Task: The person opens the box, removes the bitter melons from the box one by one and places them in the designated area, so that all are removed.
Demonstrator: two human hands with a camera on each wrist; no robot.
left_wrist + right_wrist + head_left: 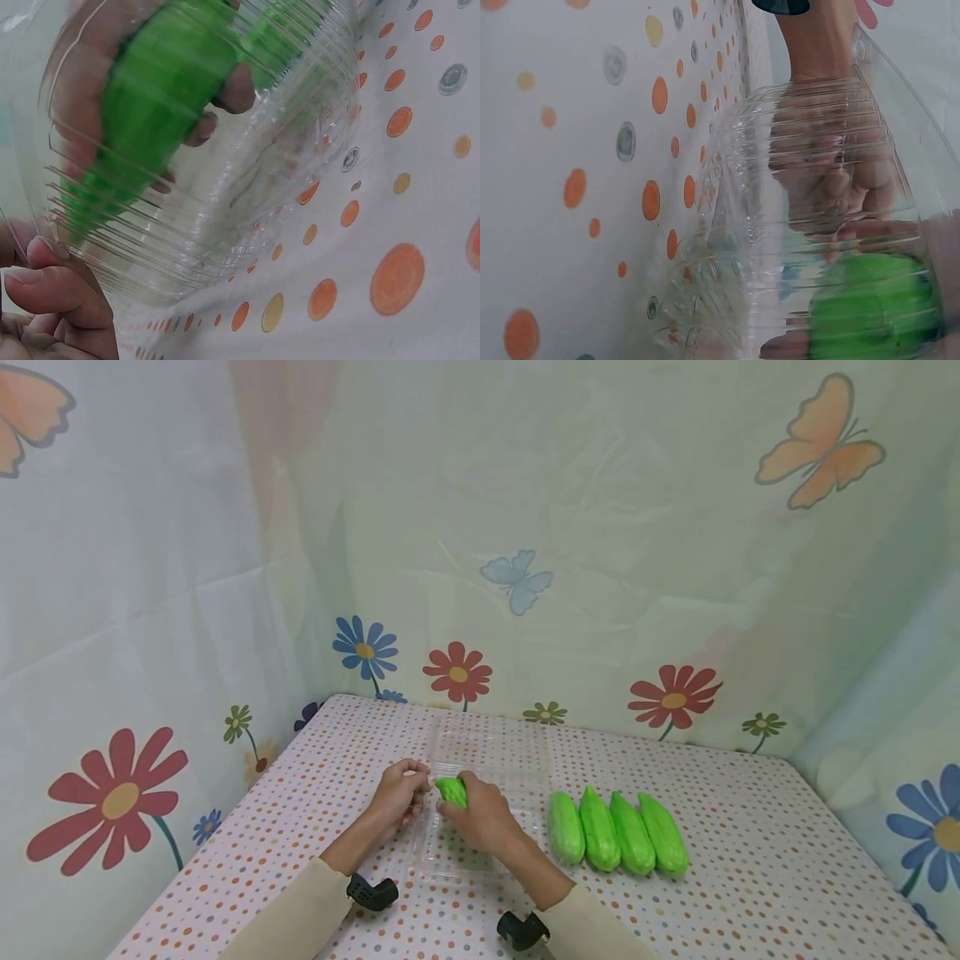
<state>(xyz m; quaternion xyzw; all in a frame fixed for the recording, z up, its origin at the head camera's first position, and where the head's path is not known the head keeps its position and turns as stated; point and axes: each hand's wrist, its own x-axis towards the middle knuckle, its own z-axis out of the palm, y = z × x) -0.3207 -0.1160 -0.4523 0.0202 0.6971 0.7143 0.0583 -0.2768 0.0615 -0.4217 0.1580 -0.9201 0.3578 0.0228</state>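
Note:
My right hand (483, 817) grips a bright green gourd (452, 791) with a tapered end, over the clear plastic container (461, 863). In the left wrist view the gourd (161, 90) shows through the container's ribbed wall (150, 255), its narrow tip pointing down toward the left hand. My left hand (401, 795) is at the container's left side, where thumb and finger pinch its rim. Through the plastic, the right wrist view shows the gourd's rounded end (874, 307) and the left hand (832, 172) beyond it.
Several more green gourds (598, 831) lie side by side to the right of the container. The container's transparent lid (491, 743) is folded back behind it. A dotted cloth (750, 860) covers the table, and a printed curtain (600, 568) hangs around it.

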